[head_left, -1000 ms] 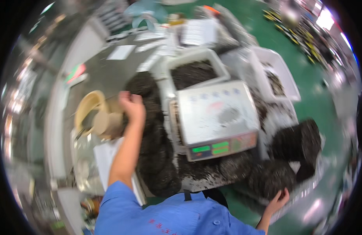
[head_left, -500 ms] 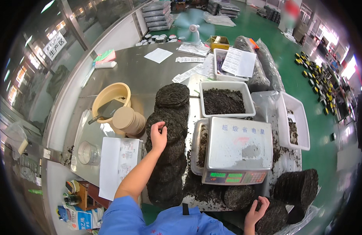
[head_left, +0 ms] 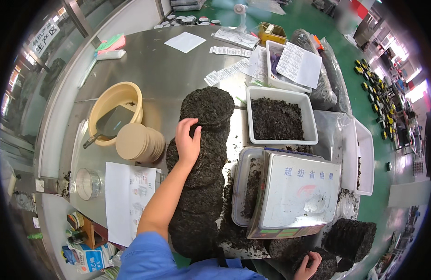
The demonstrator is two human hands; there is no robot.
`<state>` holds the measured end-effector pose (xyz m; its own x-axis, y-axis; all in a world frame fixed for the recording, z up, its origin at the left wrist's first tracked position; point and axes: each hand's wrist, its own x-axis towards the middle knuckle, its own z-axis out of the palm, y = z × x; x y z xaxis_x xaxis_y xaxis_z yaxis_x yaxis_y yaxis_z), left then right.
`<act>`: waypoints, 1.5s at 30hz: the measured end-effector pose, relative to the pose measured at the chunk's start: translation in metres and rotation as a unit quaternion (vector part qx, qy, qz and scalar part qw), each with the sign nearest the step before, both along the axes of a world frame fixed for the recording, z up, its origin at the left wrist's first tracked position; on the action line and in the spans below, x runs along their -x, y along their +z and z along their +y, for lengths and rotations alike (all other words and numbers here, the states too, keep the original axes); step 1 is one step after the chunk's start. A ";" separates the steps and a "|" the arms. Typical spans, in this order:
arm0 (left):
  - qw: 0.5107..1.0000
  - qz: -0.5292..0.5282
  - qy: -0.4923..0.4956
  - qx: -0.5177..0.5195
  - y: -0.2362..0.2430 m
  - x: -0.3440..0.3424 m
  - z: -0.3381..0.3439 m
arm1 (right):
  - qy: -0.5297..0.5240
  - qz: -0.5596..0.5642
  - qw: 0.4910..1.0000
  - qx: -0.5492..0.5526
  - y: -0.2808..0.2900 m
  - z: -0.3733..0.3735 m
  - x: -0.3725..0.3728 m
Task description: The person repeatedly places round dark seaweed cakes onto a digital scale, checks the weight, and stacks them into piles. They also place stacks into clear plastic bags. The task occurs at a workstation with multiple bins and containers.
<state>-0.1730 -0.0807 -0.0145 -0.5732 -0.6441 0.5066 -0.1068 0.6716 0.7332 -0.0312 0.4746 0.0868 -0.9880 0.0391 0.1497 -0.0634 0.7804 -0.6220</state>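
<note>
On a steel table [head_left: 152, 56], the farthest dark pressed disc [head_left: 207, 105] lies just ahead-right of the nearer left hand [head_left: 187, 145], fingers apart.

Dark discs [head_left: 207, 103] look rough, the metal tabletop [head_left: 148, 65] glossy.

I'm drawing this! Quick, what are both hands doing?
Left hand: half-curled at the dark discs; grip unclear.
Right hand: loosely open, near another dark stack; contact unclear.

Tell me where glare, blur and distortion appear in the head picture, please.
Head view: glare whitens the metal table beside the dark discs; head view, top: fan blades smear; head view, left: the white ledge looks curved.
</note>
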 end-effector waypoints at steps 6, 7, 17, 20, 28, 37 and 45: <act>0.987 -0.103 -0.025 0.123 -0.006 0.030 0.004 | -0.018 0.046 0.998 -0.026 -0.003 0.023 -0.019; 0.986 -0.080 -0.025 0.148 0.000 0.027 0.002 | -0.037 0.044 0.998 -0.033 -0.004 0.020 -0.017; 0.985 -0.007 -0.130 0.114 0.069 -0.027 0.128 | -0.373 0.049 0.876 -0.303 -0.039 0.230 -0.078; 0.954 0.015 -0.295 0.045 0.093 -0.067 0.247 | -0.534 -0.111 0.822 -0.165 -0.075 0.266 -0.094; 0.738 -0.142 -0.660 0.005 0.093 -0.182 0.517 | -0.408 0.064 0.822 0.393 -0.063 0.283 -0.109; 0.838 -0.120 -0.489 -0.211 0.095 -0.172 0.553 | -0.342 0.009 0.939 -0.019 -0.058 0.291 -0.090; 0.875 -0.042 -0.367 -0.313 0.108 -0.162 0.492 | -0.308 -0.002 0.949 0.070 -0.054 0.270 -0.092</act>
<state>-0.0111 0.4117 0.0930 -0.9671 -0.2228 0.1225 0.1139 0.0511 0.9922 0.0609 0.7448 0.0324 -0.7712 0.6292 0.0966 0.3808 0.5776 -0.7221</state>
